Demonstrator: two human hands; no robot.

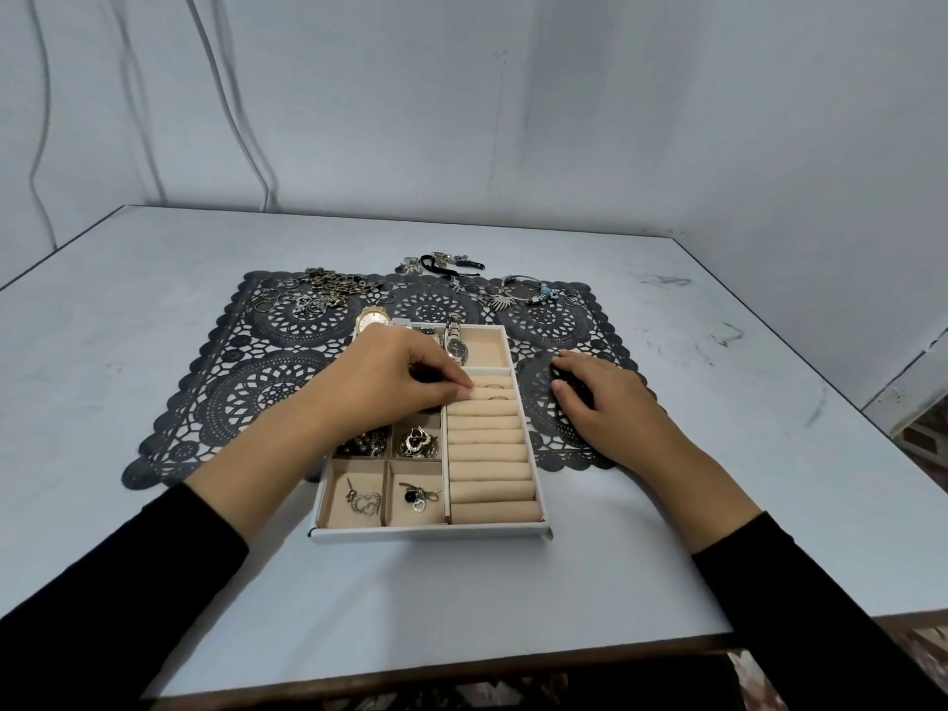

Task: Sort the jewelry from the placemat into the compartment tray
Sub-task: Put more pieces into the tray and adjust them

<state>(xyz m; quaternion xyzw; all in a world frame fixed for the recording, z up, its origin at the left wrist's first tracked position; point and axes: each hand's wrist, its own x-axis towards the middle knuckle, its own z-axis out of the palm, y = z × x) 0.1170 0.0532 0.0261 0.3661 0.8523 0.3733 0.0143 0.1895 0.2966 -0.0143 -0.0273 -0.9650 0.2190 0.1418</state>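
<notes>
A white compartment tray with beige lining sits on the near edge of a black lace placemat. My left hand reaches over the tray, thumb and forefinger pinching what looks like a small ring against the upper ring rolls. Two rings sit in the rolls just right of the fingertips. A silver watch lies in the top compartment. Pendants fill the small left compartments. My right hand rests on the placemat right of the tray, fingers loosely curled, holding nothing.
On the placemat's far side lie a pile of rings and chains, a gold watch partly behind my left hand, and a beaded bangle. A black cord piece lies just beyond the mat. The table edge runs close on the right.
</notes>
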